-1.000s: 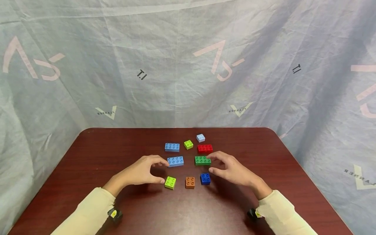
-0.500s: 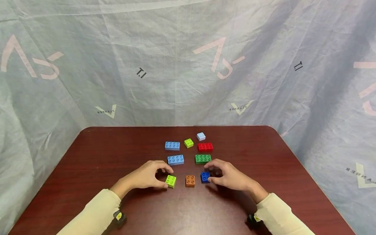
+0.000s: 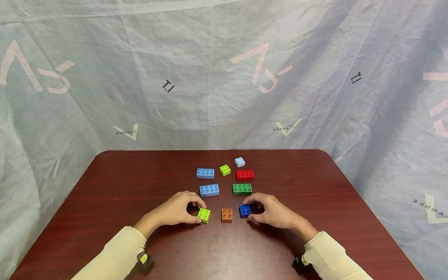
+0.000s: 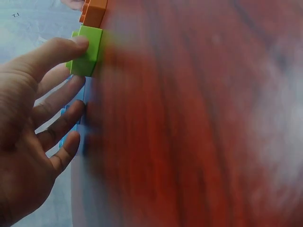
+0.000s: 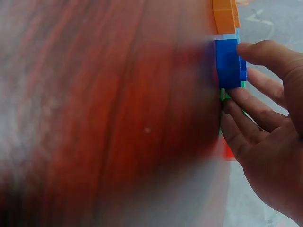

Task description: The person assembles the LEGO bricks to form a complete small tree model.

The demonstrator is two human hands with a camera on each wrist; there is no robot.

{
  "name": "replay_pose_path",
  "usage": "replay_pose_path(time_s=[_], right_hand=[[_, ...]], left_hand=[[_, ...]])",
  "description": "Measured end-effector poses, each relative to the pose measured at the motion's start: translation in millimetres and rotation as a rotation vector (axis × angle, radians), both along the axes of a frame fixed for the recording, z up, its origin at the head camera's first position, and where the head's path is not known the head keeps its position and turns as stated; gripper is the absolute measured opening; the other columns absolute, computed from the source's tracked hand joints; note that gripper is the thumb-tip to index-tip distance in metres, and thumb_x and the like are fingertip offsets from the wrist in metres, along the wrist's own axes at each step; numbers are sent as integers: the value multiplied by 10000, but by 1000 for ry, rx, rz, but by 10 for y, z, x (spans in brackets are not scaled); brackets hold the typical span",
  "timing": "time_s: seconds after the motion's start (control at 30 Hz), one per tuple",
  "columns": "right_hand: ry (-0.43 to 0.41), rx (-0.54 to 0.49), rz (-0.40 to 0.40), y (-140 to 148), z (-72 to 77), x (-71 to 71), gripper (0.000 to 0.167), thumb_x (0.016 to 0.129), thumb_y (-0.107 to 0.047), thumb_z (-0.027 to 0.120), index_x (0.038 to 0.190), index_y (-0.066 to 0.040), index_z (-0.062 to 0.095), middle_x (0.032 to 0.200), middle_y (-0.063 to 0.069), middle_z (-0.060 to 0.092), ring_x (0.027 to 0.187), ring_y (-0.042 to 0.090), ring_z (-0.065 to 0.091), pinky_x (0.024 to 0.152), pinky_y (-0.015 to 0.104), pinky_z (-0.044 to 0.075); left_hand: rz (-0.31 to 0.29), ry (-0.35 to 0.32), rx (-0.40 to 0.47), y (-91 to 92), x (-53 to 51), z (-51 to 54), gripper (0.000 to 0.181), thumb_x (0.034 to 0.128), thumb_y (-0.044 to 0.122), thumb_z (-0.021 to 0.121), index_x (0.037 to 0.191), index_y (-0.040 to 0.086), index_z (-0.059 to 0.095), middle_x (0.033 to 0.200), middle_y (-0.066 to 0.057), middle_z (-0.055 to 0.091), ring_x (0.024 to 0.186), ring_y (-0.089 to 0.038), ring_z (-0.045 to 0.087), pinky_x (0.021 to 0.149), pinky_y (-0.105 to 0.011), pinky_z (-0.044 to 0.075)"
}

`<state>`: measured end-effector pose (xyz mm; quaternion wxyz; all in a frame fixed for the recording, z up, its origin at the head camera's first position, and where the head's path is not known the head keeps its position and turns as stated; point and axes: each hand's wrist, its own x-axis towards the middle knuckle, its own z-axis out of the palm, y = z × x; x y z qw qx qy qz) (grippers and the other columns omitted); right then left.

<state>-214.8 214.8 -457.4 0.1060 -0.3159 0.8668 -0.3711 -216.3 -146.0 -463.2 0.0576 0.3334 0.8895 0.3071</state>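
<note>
Head view shows you the lime green square plastic brick with four studs on the near middle part of the table, left of the orange-brown square plastic brick. On the other side of this one is the dark blue square plastic brick. Your left hand pinches the lime green brick; in the left wrist view, your thumb lies upon its side and one fingertip is hidden behind it. Your right hand pinches the dark blue brick in similar manner, with the thumb at its edge. Farther from you lie a light blue rectangular plastic brick and, well apart, a green rectangular plastic brick. Behind them are a second light blue rectangular brick, another lime green square brick, a red rectangular plastic brick and, the farthest, a pale blue square brick. Beyond the table hangs a grey cloth with printed letters.
</note>
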Motion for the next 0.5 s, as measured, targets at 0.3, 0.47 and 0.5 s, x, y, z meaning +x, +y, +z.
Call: replay_pose_path(time_s=[0.3,0.47,0.5], right_hand=[[58,59,-37,-19,-32,-3,327,900,-149,792,1209,-178,690,1163,1,697,1010,170,642,835,272,566],[76,55,-37,-23,-38,-4,318,896,-143,794,1199,-166,699,1142,-4,698,1001,175,639,837,278,564],[80,50,-37,-22,-40,-5,316,895,-141,795,1196,-164,702,1136,-6,699,997,176,641,834,280,567]], left_hand=[[13,10,3,27,8,-17,295,790,334,878,1054,302,749,969,148,682,930,-97,600,818,-251,496],[15,-3,31,41,33,-34,287,787,316,879,1040,294,747,950,136,684,908,-87,604,800,-243,507],[13,-5,37,46,41,-40,285,788,314,879,1039,293,746,947,142,682,904,-81,606,798,-242,511]])
